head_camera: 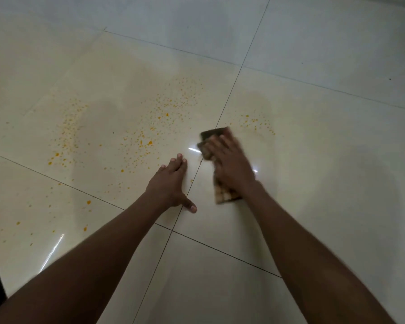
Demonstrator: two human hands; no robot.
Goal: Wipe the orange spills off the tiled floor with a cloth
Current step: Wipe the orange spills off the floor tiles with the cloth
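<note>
Right hand (232, 164) lies flat on a brown cloth (222, 194), palm down, fingers stretched out and close together, pressing the cloth on the tiled floor (325, 183). It presses on the cloth from above and does not close around it. The cloth is folded and looks a little blurred; one dark corner shows beyond the fingertips and a lighter checked end shows under the wrist. It lies on the tile just to the right of a dark joint line (197, 169) between two tiles. Beyond the cloth, near its far corner, there is a small group of orange drops (255, 122). Left hand (171, 183) rests open on the floor just on the other side of the joint line, palm down, fingers together and the thumb spread to the side, holding nothing. The two hands are near each other but not touching. To the left of the left hand, a wide field of orange spills (150, 139) covers the neighbouring tile, with many fine dots and some bigger spots, and more spots (88, 202) lie on the tile nearer to the person. The floor is pale and shiny, with bright reflections of light.
</note>
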